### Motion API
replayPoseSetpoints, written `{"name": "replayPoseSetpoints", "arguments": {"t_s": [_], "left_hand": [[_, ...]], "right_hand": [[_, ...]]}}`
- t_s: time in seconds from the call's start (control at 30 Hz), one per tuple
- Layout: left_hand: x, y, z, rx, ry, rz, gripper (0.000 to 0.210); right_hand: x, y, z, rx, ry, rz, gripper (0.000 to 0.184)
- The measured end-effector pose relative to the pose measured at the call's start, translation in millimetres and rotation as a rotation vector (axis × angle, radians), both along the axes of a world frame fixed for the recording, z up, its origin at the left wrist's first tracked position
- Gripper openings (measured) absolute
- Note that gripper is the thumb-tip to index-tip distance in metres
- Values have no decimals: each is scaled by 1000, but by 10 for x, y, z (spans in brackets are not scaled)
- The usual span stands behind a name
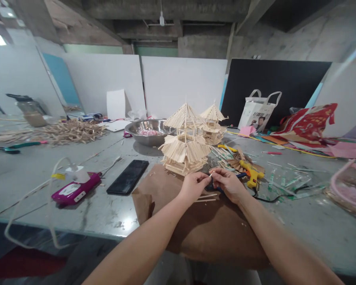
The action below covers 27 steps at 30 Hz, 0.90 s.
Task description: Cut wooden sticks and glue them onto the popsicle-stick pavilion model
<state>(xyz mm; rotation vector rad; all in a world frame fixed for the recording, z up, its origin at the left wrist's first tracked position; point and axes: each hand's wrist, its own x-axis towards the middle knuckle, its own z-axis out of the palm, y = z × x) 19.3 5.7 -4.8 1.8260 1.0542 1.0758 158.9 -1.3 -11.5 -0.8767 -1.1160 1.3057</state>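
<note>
My left hand (193, 185) and my right hand (228, 183) meet over brown paper (163, 194), fingertips pinched together on a short pale wooden stick (211, 175). Most of the stick is hidden by the fingers. Just behind them stands a pagoda model (184, 148) built of thin wooden sticks, with two tiers of roof. A few loose sticks (206, 200) lie on the paper below my hands. A dark tool with blue handles, partly covered, is beneath my right hand. A yellow glue gun (252, 174) lies to the right of that hand.
A second stick pagoda (214, 122) and a steel bowl (146, 136) stand behind. To the left are a phone (128, 177), a purple power strip (77, 190) with a white cable, and a stick pile (74, 132). Green-and-white wrappers (284, 182) litter the right.
</note>
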Motion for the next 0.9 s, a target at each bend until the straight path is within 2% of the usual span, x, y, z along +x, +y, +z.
{"name": "replayPoseSetpoints", "arguments": {"t_s": [0.1,0.23,0.33,0.43,0.6,0.9], "left_hand": [[-60,8,112,-69,-163,45,20],[-219,118,429,-166,-447,178,21],[-323,250,682,-150,-579,175,19],[-368,374,847,-155,-624,169,16],[-384,515,964,-190,-665,195,14],[-410,658,1092,-397,-690,198,13]], "right_hand": [[14,-4,7,9,-26,-8,25],[51,-5,-7,0,-98,25,24],[66,-1,-34,-6,-151,67,23],[63,0,-50,-11,-178,71,24],[48,-12,-34,-27,-199,62,26],[35,-30,-10,-32,-224,65,25]]}}
